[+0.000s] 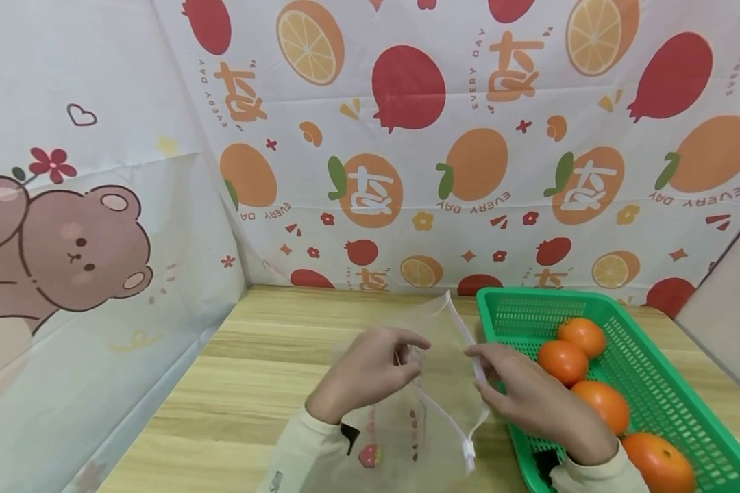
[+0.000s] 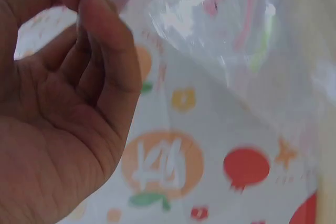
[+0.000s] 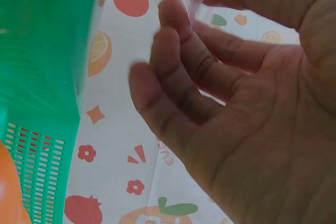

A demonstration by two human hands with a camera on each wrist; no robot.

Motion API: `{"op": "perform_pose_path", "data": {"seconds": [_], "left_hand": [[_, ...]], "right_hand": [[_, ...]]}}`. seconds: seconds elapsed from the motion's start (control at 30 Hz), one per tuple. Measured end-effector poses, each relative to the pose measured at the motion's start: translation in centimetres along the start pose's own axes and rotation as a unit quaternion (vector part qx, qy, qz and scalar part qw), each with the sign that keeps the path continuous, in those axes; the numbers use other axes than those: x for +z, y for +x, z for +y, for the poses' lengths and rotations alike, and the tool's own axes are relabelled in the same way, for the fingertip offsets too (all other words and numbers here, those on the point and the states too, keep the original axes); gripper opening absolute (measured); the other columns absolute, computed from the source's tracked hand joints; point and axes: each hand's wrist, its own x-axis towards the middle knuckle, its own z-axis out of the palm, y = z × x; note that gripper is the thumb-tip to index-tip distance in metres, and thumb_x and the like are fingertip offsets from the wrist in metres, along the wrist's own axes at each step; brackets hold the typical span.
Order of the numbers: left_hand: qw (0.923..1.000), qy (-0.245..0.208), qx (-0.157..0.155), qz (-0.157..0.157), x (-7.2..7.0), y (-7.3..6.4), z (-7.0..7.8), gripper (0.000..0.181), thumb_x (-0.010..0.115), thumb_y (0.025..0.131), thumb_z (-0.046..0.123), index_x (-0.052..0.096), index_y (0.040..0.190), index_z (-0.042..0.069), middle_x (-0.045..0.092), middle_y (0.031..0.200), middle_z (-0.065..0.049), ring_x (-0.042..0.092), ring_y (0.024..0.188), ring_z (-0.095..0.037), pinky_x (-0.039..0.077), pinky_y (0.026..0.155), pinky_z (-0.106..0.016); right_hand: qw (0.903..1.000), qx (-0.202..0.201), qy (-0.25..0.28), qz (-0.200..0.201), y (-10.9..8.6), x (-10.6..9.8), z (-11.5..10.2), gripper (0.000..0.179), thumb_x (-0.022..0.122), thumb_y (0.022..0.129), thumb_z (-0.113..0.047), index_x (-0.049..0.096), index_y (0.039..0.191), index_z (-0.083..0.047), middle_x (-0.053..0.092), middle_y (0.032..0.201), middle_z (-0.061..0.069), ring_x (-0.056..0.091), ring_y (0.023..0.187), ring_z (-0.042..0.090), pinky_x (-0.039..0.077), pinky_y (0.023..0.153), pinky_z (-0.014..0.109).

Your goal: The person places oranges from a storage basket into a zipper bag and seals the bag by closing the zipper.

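Note:
A clear plastic zip bag [image 1: 395, 424] with small strawberry prints hangs over the table, its white-edged mouth spread apart. The white slider [image 1: 469, 452] dangles at the near corner of the mouth. My left hand [image 1: 373, 370] pinches the left edge of the mouth between curled fingers and thumb. On the opposite edge, my right hand [image 1: 524, 390] pinches the white zip strip [image 1: 465, 329]. In the left wrist view, the bag's film [image 2: 236, 40] spreads beside the left fingers. Thumb and forefinger meet at the strip in the right wrist view.
A green plastic basket [image 1: 549, 293] stands on the right, close to my right hand, with several oranges [image 1: 562, 363] in a row along its left side. The wood-patterned table [image 1: 234, 383] meets a fruit-printed cloth [image 1: 407, 178] behind and a bear-printed cloth [image 1: 68, 253] on the left.

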Motion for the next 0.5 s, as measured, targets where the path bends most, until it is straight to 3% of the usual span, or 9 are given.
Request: {"op": "perform_pose_path", "data": {"seconds": [0.17, 0.27, 0.4, 0.5], "left_hand": [[0.9998, -0.019, -0.001, -0.006, 1.8, 0.7, 0.2, 0.029, 0.061, 0.086, 0.002, 0.075, 0.112, 0.006, 0.055, 0.062, 0.011, 0.045, 0.053, -0.001, 0.041, 0.055, -0.020], [0.9997, -0.020, -0.010, -0.010, 2.1, 0.8, 0.1, 0.031, 0.060, 0.086, 0.002, 0.075, 0.114, 0.006, 0.054, 0.060, 0.011, 0.043, 0.051, -0.002, 0.039, 0.054, -0.020], [0.9996, -0.019, -0.019, -0.007, 1.9, 0.8, -0.2, 0.032, 0.058, 0.087, 0.002, 0.074, 0.115, 0.007, 0.054, 0.060, 0.011, 0.043, 0.049, -0.002, 0.038, 0.051, -0.021], [0.9997, -0.016, -0.018, -0.001, 1.6, 0.9, -0.5, 0.032, 0.057, 0.088, 0.002, 0.075, 0.115, 0.008, 0.056, 0.061, 0.011, 0.043, 0.048, -0.003, 0.038, 0.050, -0.021]], "right_hand": [[0.9998, 0.007, 0.009, 0.014, -1.3, -1.3, -0.1, 0.035, 0.060, 0.104, -0.022, 0.057, 0.137, -0.011, 0.062, 0.118, -0.006, 0.058, 0.097, 0.008, 0.054, 0.080, 0.032], [0.9987, 0.030, -0.018, 0.038, -1.9, -3.1, 0.8, 0.036, 0.060, 0.104, -0.024, 0.056, 0.138, -0.012, 0.061, 0.123, -0.001, 0.058, 0.100, 0.013, 0.054, 0.081, 0.037], [0.9911, 0.066, -0.099, 0.060, -1.3, -5.3, 3.7, 0.049, 0.065, 0.100, -0.022, 0.051, 0.143, -0.005, 0.056, 0.133, 0.016, 0.055, 0.115, 0.034, 0.050, 0.092, 0.058], [0.9827, 0.097, -0.150, 0.049, -0.3, -6.3, 6.8, 0.061, 0.068, 0.098, -0.020, 0.042, 0.149, 0.001, 0.047, 0.142, 0.028, 0.044, 0.125, 0.050, 0.041, 0.097, 0.069]]}}
